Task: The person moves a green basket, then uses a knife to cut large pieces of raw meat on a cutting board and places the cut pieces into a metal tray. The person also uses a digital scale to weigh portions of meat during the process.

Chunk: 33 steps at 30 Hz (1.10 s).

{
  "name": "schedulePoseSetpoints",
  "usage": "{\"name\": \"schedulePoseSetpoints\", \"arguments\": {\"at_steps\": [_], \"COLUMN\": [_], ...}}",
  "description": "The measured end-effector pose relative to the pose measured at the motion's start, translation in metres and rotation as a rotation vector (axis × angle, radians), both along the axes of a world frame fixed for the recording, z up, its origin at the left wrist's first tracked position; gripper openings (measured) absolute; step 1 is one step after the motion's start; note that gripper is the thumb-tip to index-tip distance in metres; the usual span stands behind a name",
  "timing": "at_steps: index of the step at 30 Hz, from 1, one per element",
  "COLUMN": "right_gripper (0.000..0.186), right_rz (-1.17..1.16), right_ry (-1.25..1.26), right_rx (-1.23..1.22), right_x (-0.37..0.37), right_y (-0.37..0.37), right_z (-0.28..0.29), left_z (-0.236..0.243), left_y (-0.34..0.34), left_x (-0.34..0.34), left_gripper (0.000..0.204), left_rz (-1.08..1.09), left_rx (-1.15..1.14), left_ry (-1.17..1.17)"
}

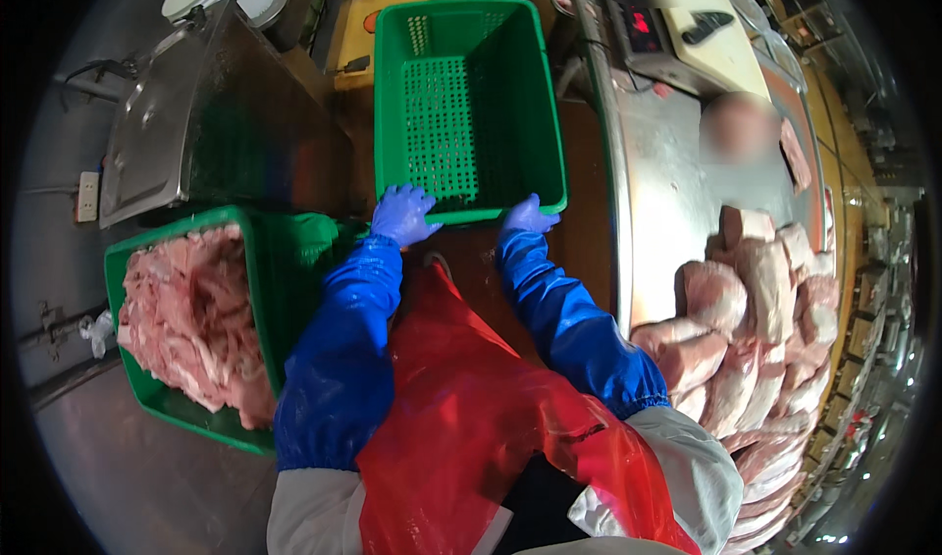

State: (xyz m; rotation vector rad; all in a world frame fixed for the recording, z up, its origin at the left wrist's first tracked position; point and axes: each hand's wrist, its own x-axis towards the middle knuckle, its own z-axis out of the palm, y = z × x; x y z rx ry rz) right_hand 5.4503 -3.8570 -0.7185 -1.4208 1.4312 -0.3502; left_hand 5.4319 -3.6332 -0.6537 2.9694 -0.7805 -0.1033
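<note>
In front of me is a green plastic crate (555,113), its perforated floor and slotted far wall visible. Both hands, in purple gloves, are at its near rim. My left hand (403,214) grips the near left corner, fingers over the edge. Near the right corner, my right hand (530,215) is closed round the same rim, its fingertips partly hidden. A second green crate (257,310), heaped with pale pink meat trimmings (196,315), stands left of my left forearm.
Large meat pieces (731,369) pile up on the steel table (653,211) at right. Farther along it stands a scale with a red display (643,22), near a white board with a black-handled tool (708,27). A steel cabinet (186,113) stands at left.
</note>
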Motion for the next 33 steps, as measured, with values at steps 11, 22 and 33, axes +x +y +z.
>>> {"name": "schedulePoseSetpoints", "arguments": {"at_steps": [11,22,33], "right_gripper": [0.055,0.033,0.033], "right_rz": [-0.067,0.037,-0.040], "right_ry": [-0.338,-0.352,-0.049], "right_rx": [-0.002,0.003,0.037], "right_x": [0.235,0.369,0.390], "right_y": [0.004,0.000,0.004], "right_z": [-0.006,-0.004,0.004], "left_z": [0.014,0.010,-0.016], "left_y": [0.009,0.002,-0.001], "left_x": [0.260,0.401,0.426], "left_gripper": [0.045,0.036,0.030], "left_rz": [-0.045,-0.061,-0.237], "left_rx": [-0.031,-0.146,-0.126], "left_ry": [0.115,0.093,0.013]}}
